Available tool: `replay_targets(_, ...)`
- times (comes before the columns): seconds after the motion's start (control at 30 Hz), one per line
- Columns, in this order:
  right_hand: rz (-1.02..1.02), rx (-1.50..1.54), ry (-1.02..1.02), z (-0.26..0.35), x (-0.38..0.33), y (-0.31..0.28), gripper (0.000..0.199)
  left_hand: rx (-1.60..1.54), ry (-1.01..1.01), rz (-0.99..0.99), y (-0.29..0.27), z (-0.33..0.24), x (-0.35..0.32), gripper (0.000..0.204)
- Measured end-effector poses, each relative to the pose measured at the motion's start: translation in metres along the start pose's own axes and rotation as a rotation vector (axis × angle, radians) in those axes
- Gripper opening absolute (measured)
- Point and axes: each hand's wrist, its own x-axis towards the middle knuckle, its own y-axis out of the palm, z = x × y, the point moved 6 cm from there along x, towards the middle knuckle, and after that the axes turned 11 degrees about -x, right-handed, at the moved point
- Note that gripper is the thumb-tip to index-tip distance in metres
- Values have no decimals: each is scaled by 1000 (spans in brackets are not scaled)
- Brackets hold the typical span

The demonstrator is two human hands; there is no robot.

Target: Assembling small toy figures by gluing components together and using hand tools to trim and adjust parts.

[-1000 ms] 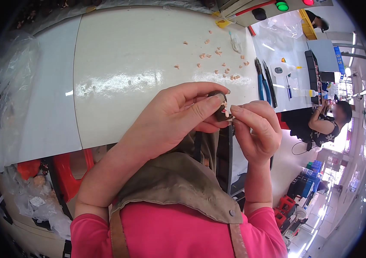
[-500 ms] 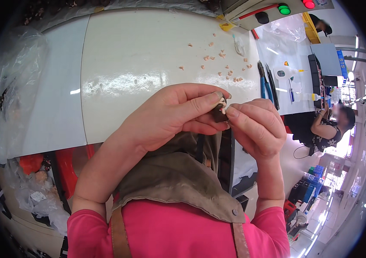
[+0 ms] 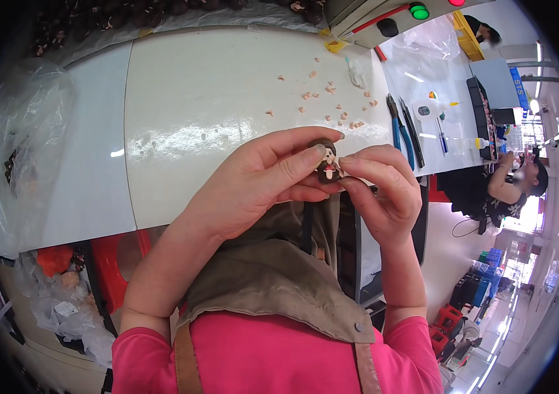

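A small dark brown monkey-like figurine (image 3: 327, 172) with a cream face and belly and a bit of red is held upright between both hands above the table's front edge. My left hand (image 3: 253, 180) grips it from the left, thumb across its front and fingers behind. At its right side, the thumb and forefinger of my right hand (image 3: 388, 190) pinch its edge; whether a small loose part sits between those fingertips I cannot tell. Several tiny cream pieces (image 3: 331, 88) lie scattered on the white table (image 3: 191, 85) beyond my hands.
Blue-handled pliers (image 3: 401, 131) and a dark slim tool (image 3: 413, 134) lie right of my hands. Clear plastic sheeting (image 3: 23, 151) covers the table's left end. Many brown figurines (image 3: 95, 20) line the far edge. A control box (image 3: 384, 20) stands far right; a co-worker (image 3: 513, 184) sits beyond.
The figurine has turned so its face and belly show more. Both hands have shifted slightly left, and my right fingers have moved along its side. The co-worker's arms have risen.
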Motion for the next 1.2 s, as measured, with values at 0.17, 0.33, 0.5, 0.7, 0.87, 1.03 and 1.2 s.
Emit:
replay_targets(0.17, -33, 52, 61, -3, -8, -3, 20, 40, 29, -45, 2, 1, -1, 33)
replay_targets(0.33, -40, -7, 74, 1, -10, -5, 19, 92, 67, -62, 3, 2, -1, 33)
replay_targets(0.5, -70, -157, -18, 4, -10, -6, 23, 124, 68, -87, 3, 1, 0, 32)
replay_targets(0.7, -92, -256, -221, 10, -5, -7, 26, 71, -11, -54, 1, 1, 0, 32)
replay_targets(0.87, -10, -95, -202, 6, 1, -4, 22, 41, -17, -31, 0, 1, -2, 33)
replay_targets(1.03, 25, 142, 57, -2, -7, -1, 17, 44, 50, -12, 4, 3, -6, 34)
replay_targets(1.2, -47, 222, 182, -7, -16, -6, 15, 144, 131, -61, 5, 0, -6, 35)
